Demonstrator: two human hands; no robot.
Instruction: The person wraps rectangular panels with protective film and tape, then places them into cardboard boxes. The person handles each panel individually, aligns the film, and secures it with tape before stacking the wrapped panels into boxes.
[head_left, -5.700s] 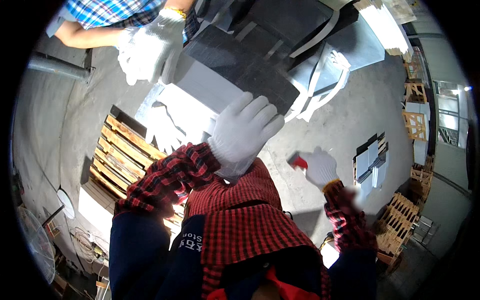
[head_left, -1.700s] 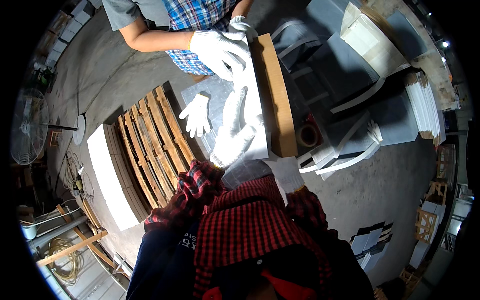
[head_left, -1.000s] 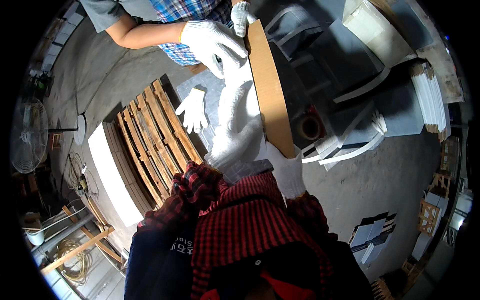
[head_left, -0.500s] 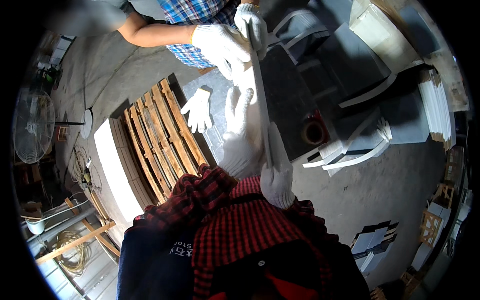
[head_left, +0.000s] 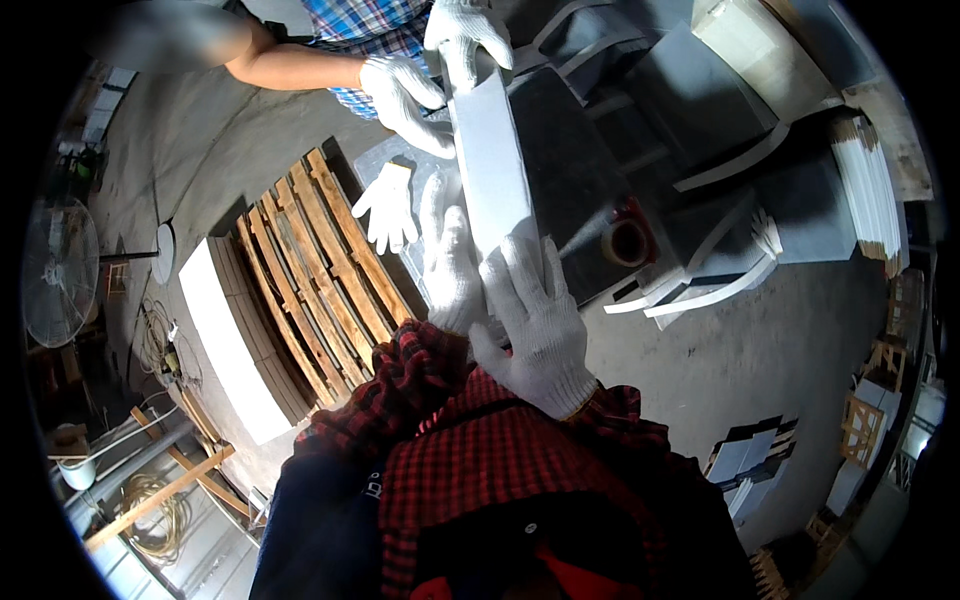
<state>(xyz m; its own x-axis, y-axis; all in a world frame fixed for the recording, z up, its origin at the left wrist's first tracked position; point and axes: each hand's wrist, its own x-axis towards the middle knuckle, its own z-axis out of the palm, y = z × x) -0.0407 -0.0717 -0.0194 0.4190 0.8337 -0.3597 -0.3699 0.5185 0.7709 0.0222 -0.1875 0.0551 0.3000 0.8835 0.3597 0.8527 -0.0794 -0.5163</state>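
Fingers on the right hand [head_left: 535, 345] were spread out on the near end of a long white box [head_left: 490, 160]. The left hand [head_left: 452, 285] was just beside its left edge, fingers straight and a little apart. Another person's gloved hand [head_left: 466, 30] held the box's far end.
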